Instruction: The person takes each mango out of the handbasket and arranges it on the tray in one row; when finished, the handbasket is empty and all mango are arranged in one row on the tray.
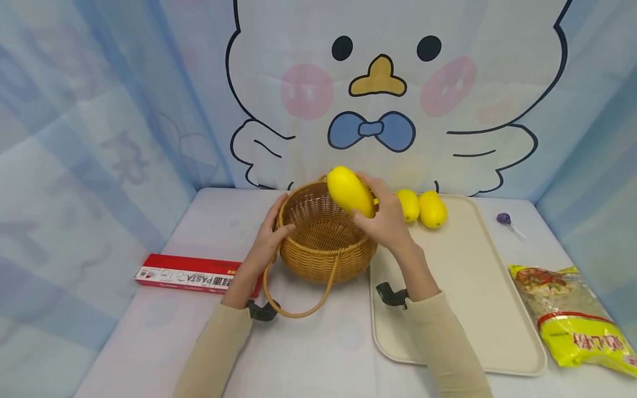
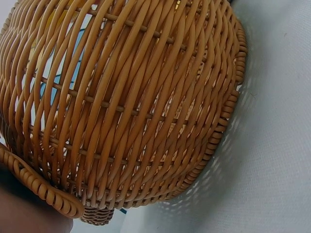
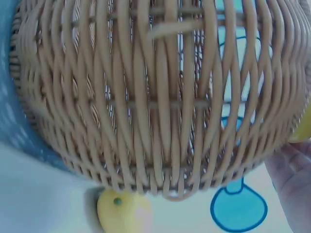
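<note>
In the head view, a round wicker basket (image 1: pixel 325 265) stands on the table with its looped handle hanging toward the front. My left hand (image 1: pixel 266 240) grips its left rim, thumb over the edge and fingers outside. Above the right side of the opening, my right hand (image 1: pixel 388 218) holds a smooth yellow mango (image 1: pixel 348 190), tilted. The basket's visible inside shows only woven floor and wall. Basket weave (image 2: pixel 146 97) fills most of the left wrist view. The right wrist view shows the weave (image 3: pixel 160 97) too, with part of my right hand (image 3: pixel 294 184) at the right edge.
Right of the basket lies a cream tray (image 1: pixel 463 309), with yellow fruits (image 1: pixel 432 210) at its far end. Beyond it are a purple lollipop (image 1: pixel 504 219) and a yellow-labelled food bag (image 1: pixel 572 315). A red-and-white pasta box (image 1: pixel 189 273) lies left. A printed curtain (image 1: pixel 373 160) hangs behind.
</note>
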Demonstrator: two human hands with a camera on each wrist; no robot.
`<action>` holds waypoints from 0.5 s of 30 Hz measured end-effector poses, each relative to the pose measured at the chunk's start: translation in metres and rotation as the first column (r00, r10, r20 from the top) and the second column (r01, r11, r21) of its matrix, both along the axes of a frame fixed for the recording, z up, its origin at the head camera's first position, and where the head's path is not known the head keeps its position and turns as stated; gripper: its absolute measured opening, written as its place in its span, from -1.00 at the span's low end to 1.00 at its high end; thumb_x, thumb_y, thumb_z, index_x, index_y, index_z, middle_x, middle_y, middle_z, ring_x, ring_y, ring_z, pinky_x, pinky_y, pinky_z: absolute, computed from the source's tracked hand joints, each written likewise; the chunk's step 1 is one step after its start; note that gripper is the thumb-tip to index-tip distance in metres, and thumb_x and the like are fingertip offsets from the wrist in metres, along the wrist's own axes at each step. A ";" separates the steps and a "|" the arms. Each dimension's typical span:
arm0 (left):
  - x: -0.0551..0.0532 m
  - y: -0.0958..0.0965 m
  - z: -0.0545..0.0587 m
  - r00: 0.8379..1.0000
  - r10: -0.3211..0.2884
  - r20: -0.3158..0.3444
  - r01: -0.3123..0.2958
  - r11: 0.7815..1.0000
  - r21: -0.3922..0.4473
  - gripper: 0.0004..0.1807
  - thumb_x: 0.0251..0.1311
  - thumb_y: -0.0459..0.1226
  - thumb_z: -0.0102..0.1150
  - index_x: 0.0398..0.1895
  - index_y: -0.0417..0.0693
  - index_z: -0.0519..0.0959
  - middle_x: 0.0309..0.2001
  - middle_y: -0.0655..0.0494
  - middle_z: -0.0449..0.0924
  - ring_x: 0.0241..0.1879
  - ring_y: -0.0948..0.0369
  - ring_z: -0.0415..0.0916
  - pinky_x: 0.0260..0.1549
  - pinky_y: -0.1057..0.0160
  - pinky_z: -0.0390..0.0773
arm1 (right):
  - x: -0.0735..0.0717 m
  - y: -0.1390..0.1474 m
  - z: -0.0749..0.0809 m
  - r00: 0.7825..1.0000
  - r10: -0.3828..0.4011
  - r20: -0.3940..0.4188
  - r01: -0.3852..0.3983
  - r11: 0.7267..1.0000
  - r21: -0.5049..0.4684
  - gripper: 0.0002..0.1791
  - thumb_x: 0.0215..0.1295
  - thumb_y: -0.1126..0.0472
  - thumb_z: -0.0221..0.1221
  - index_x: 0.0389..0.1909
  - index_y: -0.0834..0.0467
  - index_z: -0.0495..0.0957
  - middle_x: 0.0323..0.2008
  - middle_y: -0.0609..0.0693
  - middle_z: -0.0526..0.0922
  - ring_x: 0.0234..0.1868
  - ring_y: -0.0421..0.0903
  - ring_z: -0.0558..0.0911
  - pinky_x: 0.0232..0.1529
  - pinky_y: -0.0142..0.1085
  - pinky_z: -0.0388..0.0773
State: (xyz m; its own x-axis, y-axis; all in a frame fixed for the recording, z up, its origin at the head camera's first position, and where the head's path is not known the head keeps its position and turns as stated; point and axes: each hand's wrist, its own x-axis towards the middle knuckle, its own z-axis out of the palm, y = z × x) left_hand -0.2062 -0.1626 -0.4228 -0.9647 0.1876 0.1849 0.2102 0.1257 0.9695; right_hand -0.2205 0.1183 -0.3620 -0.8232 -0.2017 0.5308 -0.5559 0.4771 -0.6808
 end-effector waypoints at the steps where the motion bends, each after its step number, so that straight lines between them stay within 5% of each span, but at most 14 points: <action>1: 0.000 0.000 0.001 1.000 -0.001 -0.002 0.001 1.000 0.002 -0.21 0.33 -0.15 0.04 0.57 0.44 -0.01 0.58 0.36 -0.08 0.57 0.15 -0.10 0.51 -0.13 -0.01 | 0.000 0.003 0.001 1.000 -0.004 -0.018 0.004 1.000 -0.020 -0.20 0.04 0.22 0.25 0.41 -0.13 0.35 0.05 0.03 0.55 -0.09 -0.08 0.47 -0.21 -0.20 0.53; 15: 0.002 0.002 0.003 1.000 0.001 0.003 -0.001 1.000 0.010 -0.20 0.34 -0.22 0.02 0.59 0.36 -0.03 0.59 0.32 -0.08 0.58 0.17 -0.13 0.53 -0.07 -0.05 | 0.000 0.044 0.002 0.987 -0.144 -0.076 0.142 0.989 -0.031 -0.19 0.09 0.26 0.26 0.42 -0.19 0.35 0.09 0.05 0.58 -0.10 -0.15 0.48 -0.26 -0.46 0.48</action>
